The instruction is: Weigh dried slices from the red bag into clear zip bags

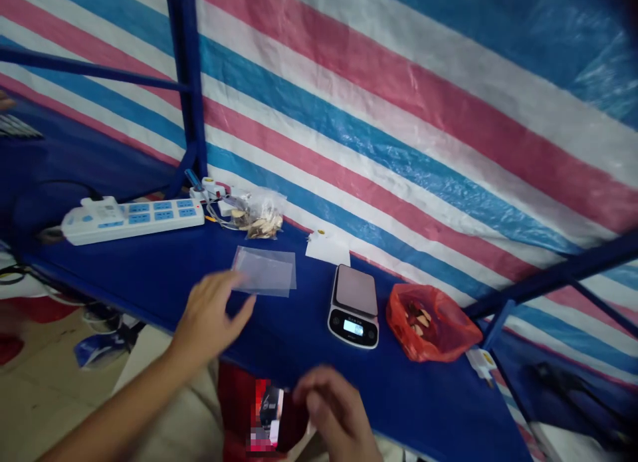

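Observation:
My left hand (212,316) reaches over the blue table with thumb and fingers apart. Its blurred fingertips are at the left edge of a few flat clear plastic bags (266,272); whether they touch is unclear. My right hand (339,412) hovers by the table's front edge, loosely curled, a gap between thumb and forefinger and nothing visible in it. Right of the bags stands a kitchen scale (355,292), its lit display up and its platform bare. Beside the scale, an open red plastic bag (433,322) contains brownish dried slices (419,318).
A white power strip (137,219) lies at the back left. Near it are cables and a clear bag of dried pieces (262,219). White paper (327,248) sits behind the scale. A phone (270,409), partly blurred out, is below the table edge. Blue frame bars (187,83) and striped sheeting rise behind.

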Demonstrator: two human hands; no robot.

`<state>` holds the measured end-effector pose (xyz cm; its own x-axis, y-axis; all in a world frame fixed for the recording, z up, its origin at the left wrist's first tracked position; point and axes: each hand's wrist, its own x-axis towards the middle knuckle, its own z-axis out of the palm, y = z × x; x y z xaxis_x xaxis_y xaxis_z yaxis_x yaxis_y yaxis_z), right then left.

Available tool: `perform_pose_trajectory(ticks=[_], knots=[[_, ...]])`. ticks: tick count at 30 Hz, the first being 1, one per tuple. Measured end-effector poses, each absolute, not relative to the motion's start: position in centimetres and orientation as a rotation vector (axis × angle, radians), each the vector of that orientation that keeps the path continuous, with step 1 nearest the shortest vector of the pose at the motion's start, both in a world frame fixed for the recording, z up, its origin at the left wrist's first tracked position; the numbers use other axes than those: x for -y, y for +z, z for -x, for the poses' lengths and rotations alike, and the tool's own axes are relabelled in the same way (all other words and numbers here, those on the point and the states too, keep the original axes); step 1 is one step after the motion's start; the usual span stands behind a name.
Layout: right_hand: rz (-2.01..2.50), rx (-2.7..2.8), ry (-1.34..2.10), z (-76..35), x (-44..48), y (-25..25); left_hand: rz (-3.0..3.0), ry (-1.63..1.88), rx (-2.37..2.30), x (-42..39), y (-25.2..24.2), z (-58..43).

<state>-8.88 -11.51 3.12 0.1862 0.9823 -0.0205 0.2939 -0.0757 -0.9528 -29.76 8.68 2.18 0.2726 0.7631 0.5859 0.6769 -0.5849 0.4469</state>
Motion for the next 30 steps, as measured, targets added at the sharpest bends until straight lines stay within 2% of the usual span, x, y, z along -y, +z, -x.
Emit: perform_pose_trajectory(ticks=[4,7,11,14,17,20,23,26,30], knots=[[1.242,1.058,1.054,9.8,8.9,5.6,-2.483,0.660,-1.771,-15.8,5.2,26.9],[1.162,0.978,1.129,9.5,9.2,5.1,-2.479,0.446,-1.803,-17.4,4.8,27.1],[1.194,0.871,1.128,7.9,11.3,3.3,-2.421,0.579,-1.585,-16.7,5.0,27.3],[1.293,0.828,1.079,6.7,12.5,3.2,-2.446,0.761,-1.190,-15.0,8.3,26.2],[1.354,0.758,0.714,6.2,13.0,4.5,-2.515,0.757,-0.693,-12.1,13.2,23.3],[1.441,0.646,0.051,5.7,14.0,6.5,-2.444,0.461,-0.188,-8.9,16.1,18.3],[1.603,0.679,-0.348,4.1,16.2,7.5,-2.327,0.121,0.269,-5.7,14.9,12.3],[1.808,0.924,-0.266,2.1,19.0,6.4,-2.039,-0.225,0.456,-2.7,10.7,7.1],[1.967,0.947,-0.167,1.7,22.4,2.8,-1.760,-0.363,0.474,0.6,4.7,2.9]])
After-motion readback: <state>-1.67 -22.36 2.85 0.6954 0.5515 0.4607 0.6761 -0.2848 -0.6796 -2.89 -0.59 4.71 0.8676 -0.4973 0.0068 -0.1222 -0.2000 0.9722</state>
